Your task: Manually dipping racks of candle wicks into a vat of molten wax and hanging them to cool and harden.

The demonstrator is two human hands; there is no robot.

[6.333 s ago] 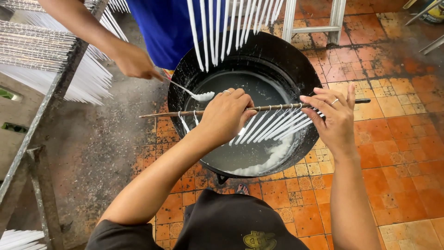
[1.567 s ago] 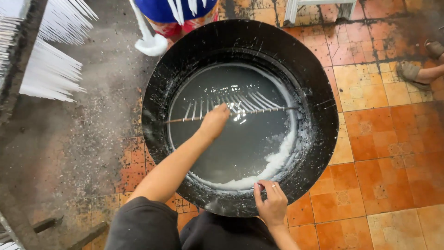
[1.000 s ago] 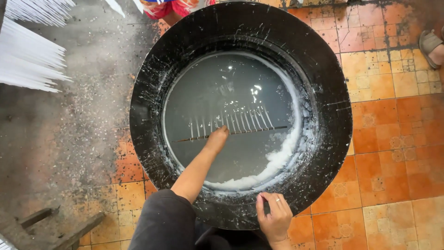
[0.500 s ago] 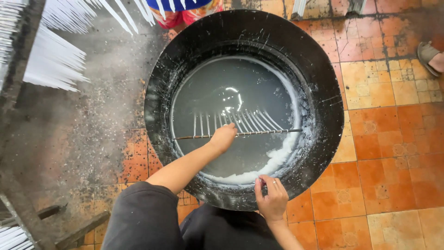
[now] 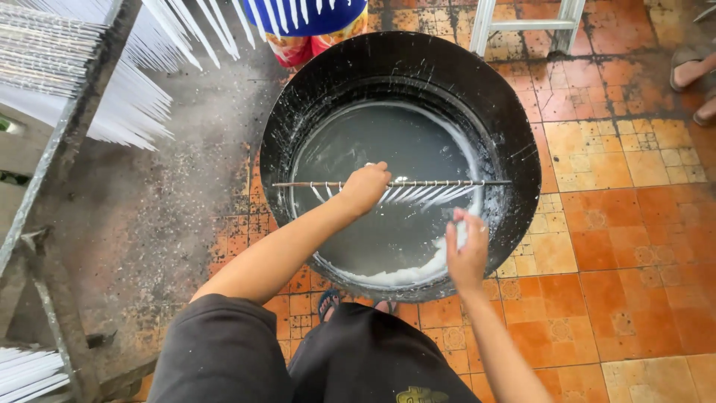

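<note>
A big black pan (image 5: 514,142) of grey-white liquid (image 5: 395,149) stands on the tiled floor. My left hand (image 5: 364,186) grips a thin stick (image 5: 447,183) held level over the liquid, with several white thin candles (image 5: 421,194) hanging from it. My right hand (image 5: 468,250) hovers with fingers apart just under the stick's right half, near the pan's near rim, and holds nothing.
Racks (image 5: 60,97) of white candles hang at the left and along the top. Another person in blue clothing (image 5: 309,19) stands beyond the pan. A metal stand (image 5: 522,22) sits at the top right. Someone's sandalled foot (image 5: 693,71) shows at the right edge.
My left hand has lifted the stick with the candles up out of the liquid. My right hand has left the pan's near rim and risen toward the stick.
</note>
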